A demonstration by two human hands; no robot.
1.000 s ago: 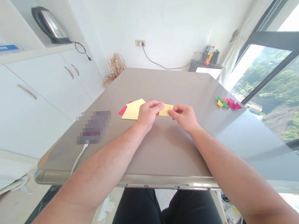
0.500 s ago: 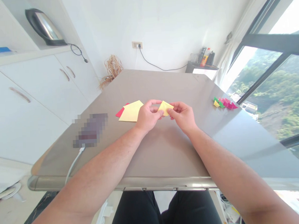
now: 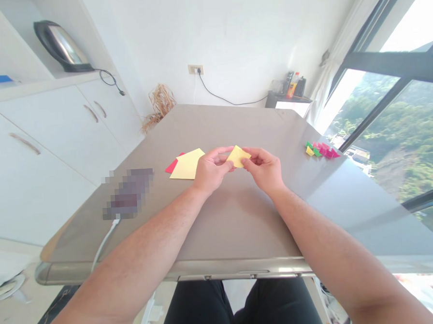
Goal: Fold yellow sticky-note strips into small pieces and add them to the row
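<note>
Between my two hands, above the middle of the table, is a small folded piece of yellow paper (image 3: 238,156), turned with one corner up like a diamond. My left hand (image 3: 210,170) pinches its left corner, and my right hand (image 3: 264,168) grips its right corner with the thumb on the near face. Beyond my left wrist lies a larger sheet of yellow paper (image 3: 186,166), partly covered by that hand. A red sheet (image 3: 172,166) sticks out from under it.
Several small folded paper pieces in pink, green and yellow (image 3: 323,150) stand at the table's right side. A blurred-out dark device (image 3: 129,193) lies at the left with a white cable (image 3: 105,243). The table's front edge (image 3: 240,267) runs before my legs.
The yellow paper has turned from a flat rectangle to a diamond with its corner up. Both hands shifted their grip on it. The whole view has moved slightly.
</note>
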